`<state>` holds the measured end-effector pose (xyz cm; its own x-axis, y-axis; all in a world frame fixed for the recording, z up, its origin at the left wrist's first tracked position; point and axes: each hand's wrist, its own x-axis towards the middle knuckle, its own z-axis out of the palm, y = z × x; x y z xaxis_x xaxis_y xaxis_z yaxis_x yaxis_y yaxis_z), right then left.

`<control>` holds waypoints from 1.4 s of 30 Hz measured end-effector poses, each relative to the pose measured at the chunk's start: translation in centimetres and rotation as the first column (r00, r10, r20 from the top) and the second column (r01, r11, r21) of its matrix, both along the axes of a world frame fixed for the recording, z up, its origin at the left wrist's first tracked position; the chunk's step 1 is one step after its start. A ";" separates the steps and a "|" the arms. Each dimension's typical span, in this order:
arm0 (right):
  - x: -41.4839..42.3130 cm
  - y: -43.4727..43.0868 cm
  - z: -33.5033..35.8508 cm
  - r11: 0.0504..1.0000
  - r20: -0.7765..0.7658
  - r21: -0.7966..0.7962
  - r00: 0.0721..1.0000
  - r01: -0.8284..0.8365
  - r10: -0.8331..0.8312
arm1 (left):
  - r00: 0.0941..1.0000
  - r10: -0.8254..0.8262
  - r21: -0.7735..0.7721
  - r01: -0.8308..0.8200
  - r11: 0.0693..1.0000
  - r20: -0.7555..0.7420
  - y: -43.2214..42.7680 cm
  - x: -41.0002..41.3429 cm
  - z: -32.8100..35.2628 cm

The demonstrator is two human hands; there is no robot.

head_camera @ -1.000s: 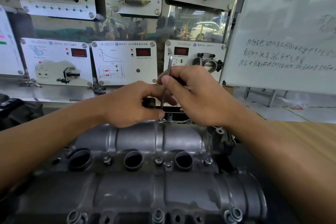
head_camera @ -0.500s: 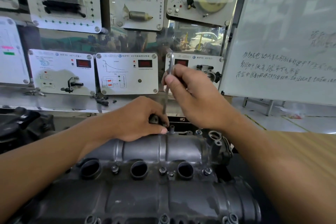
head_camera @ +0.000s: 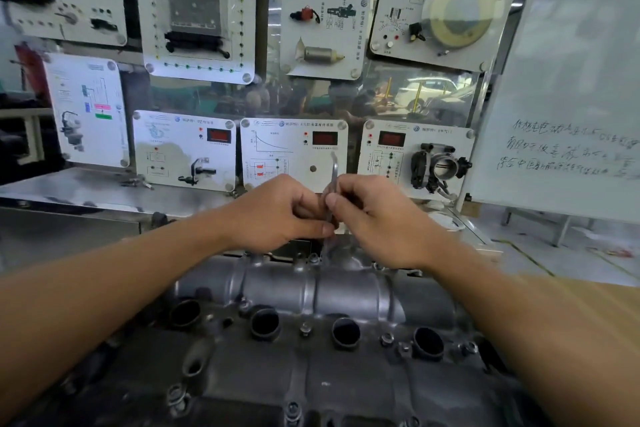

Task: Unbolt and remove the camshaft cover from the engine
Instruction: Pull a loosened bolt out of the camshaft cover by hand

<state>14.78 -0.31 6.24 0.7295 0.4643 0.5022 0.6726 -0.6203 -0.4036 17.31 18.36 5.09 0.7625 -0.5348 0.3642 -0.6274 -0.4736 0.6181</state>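
Camshaft cover (head_camera: pixel 311 291), wooden bench (head_camera: pixel 620 302), training panels (head_camera: pixel 291 152), whiteboard (head_camera: pixel 571 80)

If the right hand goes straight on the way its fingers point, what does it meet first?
Probably the left hand: the right hand points leftward across the thin metal tool both hold, and the hands look nearly touching; depth is unclear.

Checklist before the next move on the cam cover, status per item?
1. The left hand grips the slim silver metal tool: ok.
2. The right hand pinches the tool: ok.
3. Tool tip seated on a bolt: cannot tell, blurred.
4. Tool upright over the far edge of the grey cast-metal camshaft cover: ok.
5. The centre-row steel bolt removed: not ok, head in place.
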 end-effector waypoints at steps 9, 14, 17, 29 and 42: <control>1.4 1.3 -1.0 0.998 -0.003 0.055 1.000 0.006 -0.006 | 0.996 0.049 -0.067 -0.054 0.996 -0.079 0.6 0.5 -1.1; 1.4 1.3 -1.6 0.980 0.001 0.187 0.998 -0.061 0.062 | 0.996 0.085 -0.101 -0.088 0.991 -0.033 0.5 -0.1 -1.9; 1.5 1.4 -1.8 0.954 0.026 0.290 0.997 -0.075 0.070 | 0.992 0.124 -0.129 -0.122 0.984 0.010 0.1 -0.4 -2.4; 1.7 1.6 -2.9 0.803 0.044 0.571 0.983 -0.171 0.178 | 0.972 0.226 -0.144 -0.216 0.966 0.060 -0.7 -1.0 -3.1; 1.1 1.6 -3.0 0.838 0.103 0.475 0.963 -0.268 0.249 | 0.992 0.125 -0.278 -0.117 0.953 0.012 -0.1 -2.1 -2.2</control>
<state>15.83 1.24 3.22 0.5945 0.3277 0.7342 0.8006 -0.1568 -0.5783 15.22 18.25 2.89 0.8019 -0.3144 0.5080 -0.5959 -0.3602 0.7178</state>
